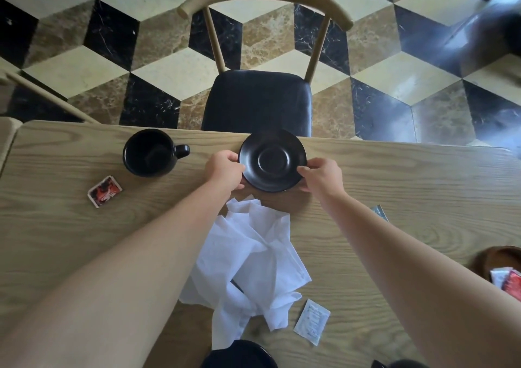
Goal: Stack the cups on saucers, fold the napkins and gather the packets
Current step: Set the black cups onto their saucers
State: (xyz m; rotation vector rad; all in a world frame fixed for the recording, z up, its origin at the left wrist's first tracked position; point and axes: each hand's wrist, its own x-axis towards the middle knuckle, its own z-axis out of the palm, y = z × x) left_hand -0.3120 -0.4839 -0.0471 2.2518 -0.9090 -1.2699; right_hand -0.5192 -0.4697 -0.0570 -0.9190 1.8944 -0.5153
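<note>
A black saucer [272, 160] sits at the far edge of the wooden table [423, 187]. My left hand [225, 171] pinches its left rim and my right hand [321, 177] pinches its right rim. To the left stands an empty black cup [150, 153], handle pointing right. Crumpled white napkins [253, 266] lie between my forearms. A red packet [104, 191] lies at the left, a white packet [312, 321] near the front, and a silvery packet [379, 212] peeks out beside my right forearm.
A brown bowl [492, 257] holding packets sits at the right edge. A black dish [239, 355] shows at the bottom edge. A chair with a black seat [256, 101] stands behind the table on a patterned floor.
</note>
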